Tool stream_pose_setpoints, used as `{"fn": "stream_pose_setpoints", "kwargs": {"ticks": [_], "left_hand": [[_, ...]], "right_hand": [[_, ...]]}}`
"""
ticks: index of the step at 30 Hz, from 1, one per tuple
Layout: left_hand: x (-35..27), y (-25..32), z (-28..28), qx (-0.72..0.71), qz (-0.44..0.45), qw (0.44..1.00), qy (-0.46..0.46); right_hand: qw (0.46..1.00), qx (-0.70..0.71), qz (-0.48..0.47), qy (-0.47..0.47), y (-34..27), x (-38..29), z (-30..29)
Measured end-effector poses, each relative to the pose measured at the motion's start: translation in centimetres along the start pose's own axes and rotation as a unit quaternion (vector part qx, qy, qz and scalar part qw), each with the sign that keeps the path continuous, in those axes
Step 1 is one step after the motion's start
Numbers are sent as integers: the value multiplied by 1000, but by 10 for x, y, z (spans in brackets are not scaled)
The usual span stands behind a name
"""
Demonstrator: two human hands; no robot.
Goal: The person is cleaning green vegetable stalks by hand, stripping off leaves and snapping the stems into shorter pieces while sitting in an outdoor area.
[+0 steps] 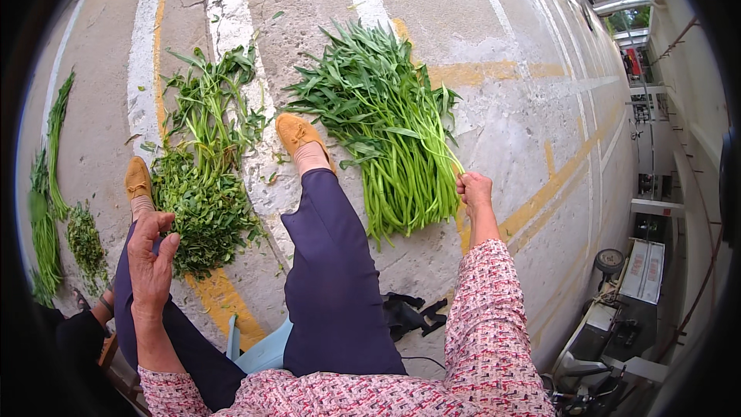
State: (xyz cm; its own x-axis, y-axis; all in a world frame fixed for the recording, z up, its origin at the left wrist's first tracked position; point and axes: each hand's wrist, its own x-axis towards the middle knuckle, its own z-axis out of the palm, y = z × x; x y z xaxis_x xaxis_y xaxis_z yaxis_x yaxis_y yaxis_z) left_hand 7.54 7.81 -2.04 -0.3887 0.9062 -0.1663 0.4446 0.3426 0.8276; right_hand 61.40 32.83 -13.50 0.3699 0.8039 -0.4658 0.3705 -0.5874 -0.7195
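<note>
My right hand [476, 190] is closed on the lower stem ends of a few leafy green stalks [431, 139]. Those stalks lie along the right side of a large pile of long-stemmed greens, likely water spinach [399, 179], whose leaves point away from me. My left hand [151, 258] is raised over my left leg with its fingers bent and thumb apart, and nothing shows in it. Beyond that hand, between my feet, lies a heap of loose leaves and trimmings [202, 214], with longer leafy stems [211, 110] at its far end.
Orange shoes [298, 133] flank the heap. A light blue plastic seat [263, 353] is under me, with a black item [402, 315] beside it. More greens [45, 231] lie far left, near another person's sandalled foot [107, 304]. A three-wheeled cart [613, 301] stands right.
</note>
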Motion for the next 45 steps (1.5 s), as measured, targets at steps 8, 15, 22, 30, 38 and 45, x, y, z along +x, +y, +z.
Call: {"fn": "stream_pose_setpoints", "kwargs": {"ticks": [8, 15, 22, 30, 38, 45], "left_hand": [[7, -5, 16, 36, 9, 999, -35], [16, 6, 31, 80, 7, 994, -69], [18, 9, 35, 103, 11, 991, -82], [21, 12, 38, 105, 15, 990, -91], [25, 19, 29, 187, 27, 975, -115], [9, 14, 11, 230, 28, 964, -129]], "right_hand": [[997, -47, 25, 52, 68, 11, -34], [985, -130, -29, 108, 155, 58, -55], [967, -198, 4, 162, 191, 57, -52], [970, -134, 71, 192, 183, 60, -40], [918, -391, -61, 37, 188, 61, -52], [853, -513, -86, -49, 119, 30, -36]]}}
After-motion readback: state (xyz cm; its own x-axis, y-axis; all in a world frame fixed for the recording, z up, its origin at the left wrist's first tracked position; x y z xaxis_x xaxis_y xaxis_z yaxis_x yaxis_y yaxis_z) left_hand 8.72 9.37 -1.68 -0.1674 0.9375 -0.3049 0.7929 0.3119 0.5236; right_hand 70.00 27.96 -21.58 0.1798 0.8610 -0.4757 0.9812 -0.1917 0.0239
